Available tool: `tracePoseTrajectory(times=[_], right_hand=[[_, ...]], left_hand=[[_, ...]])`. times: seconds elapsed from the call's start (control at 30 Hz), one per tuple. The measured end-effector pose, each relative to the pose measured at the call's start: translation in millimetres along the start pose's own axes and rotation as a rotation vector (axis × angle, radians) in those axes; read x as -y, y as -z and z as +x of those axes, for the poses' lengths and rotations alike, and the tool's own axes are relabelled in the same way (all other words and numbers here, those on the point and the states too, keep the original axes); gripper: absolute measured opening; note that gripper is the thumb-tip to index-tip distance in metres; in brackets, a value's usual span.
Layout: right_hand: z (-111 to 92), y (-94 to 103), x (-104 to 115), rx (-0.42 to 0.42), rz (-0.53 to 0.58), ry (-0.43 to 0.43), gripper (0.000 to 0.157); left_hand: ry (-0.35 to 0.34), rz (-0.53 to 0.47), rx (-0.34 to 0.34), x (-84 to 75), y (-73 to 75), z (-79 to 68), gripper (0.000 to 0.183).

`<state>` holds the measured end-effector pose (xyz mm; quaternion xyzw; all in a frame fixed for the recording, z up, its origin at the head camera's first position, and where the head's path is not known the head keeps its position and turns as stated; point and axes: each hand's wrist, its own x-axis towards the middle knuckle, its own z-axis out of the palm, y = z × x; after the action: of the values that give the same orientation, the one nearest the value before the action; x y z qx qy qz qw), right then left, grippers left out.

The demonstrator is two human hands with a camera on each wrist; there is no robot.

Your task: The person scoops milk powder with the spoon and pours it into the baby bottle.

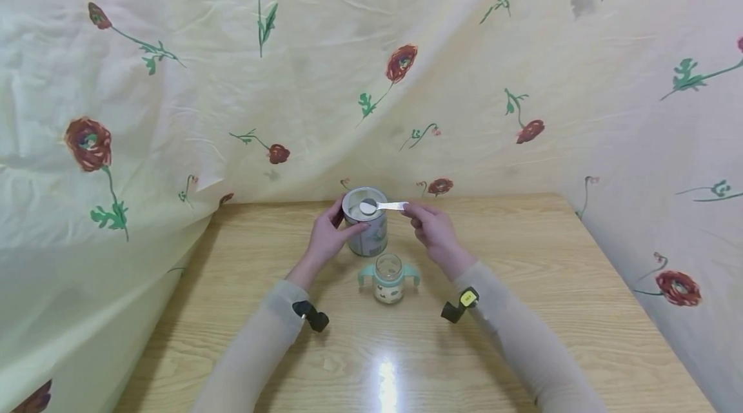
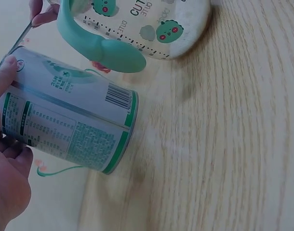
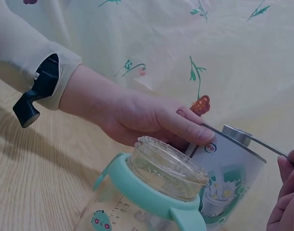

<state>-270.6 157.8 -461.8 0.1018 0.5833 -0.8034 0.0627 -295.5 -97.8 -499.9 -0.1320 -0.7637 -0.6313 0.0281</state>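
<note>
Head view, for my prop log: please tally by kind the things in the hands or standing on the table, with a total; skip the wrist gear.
Can, held by the left hand: 1
Spoon, held by the right hand: 1
Two-handled bottle: 1
Total: 3

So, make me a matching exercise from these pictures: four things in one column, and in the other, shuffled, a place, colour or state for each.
Column one
1. Spoon
2. Can
3. Bottle
4. Backdrop cloth

Column two
A. Open at the top, with mint-green handles
B. Cream, with a red and green pattern
C. Gripped by the left hand
D. Held by the right hand

Right pairs: 1-D, 2-C, 3-A, 4-B.
</note>
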Motion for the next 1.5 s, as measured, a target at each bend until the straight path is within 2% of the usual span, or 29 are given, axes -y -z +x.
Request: tracePoseTrajectory(times=[0.27,0.47,0.67,0.97,1.13,1.33,1.5], right_hand=[[-8,8.0,3,0.037,0.025,-0.022,0.009],[-15,14.9,4,0.050,0.097,-0.020,0.017],[-18,19.5,6,0.061,0.158,-0.028,0.020],[-28,31.1,6,0.111,0.172,-0.039,0.022],[-37,35.8,6,0.124,0.141,-0.038,0.021],[-49,43.6,2,0.127,0.084,-0.058,0.019],[-51,51.1,-5,0.152,0.056,-0.055,0.019]], left_hand=[[-0.028,-0.076,-0.016,1.0,3.0,-8.4,0.094],[-0.034,-0.108,-0.027,3.5,6.7,-20.7,0.090],[-0.016,-0.148,-0.029,3.8,9.1,-31.8,0.088],[-0.021,-0.212,-0.032,5.5,9.4,-46.2,0.082],[-0.017,-0.223,-0.050,7.9,9.9,-55.0,0.076],[0.005,-0.205,0.008,7.2,10.7,-63.2,0.066],[0.002,-0.164,0.026,9.2,11.1,-66.1,0.062]])
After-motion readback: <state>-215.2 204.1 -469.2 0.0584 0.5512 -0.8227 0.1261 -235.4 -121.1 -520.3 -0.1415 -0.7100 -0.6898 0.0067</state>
